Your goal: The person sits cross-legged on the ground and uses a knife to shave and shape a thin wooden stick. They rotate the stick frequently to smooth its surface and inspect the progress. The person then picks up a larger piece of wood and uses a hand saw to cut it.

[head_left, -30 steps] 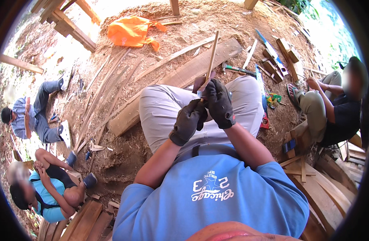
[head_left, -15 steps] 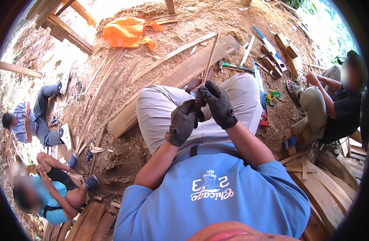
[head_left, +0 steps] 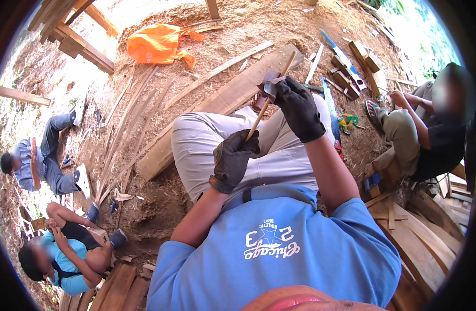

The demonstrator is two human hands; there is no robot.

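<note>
Two gloved hands grip thin wooden stick point(head_left: 271, 96). Our left hand point(head_left: 233, 158) fists near end, over lap; our right hand point(head_left: 296, 106) pinches sandpaper scrap point(head_left: 270, 83) around stick farther up. Stick's long axis runs away, up-right, tip over plank point(head_left: 217, 106) beyond knees.

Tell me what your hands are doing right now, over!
Left hand gripping the thin wooden stick low down. Right hand wrapping a scrap of sandpaper around it higher up. Nothing blocking; wooden plank lies past the knees.
</note>
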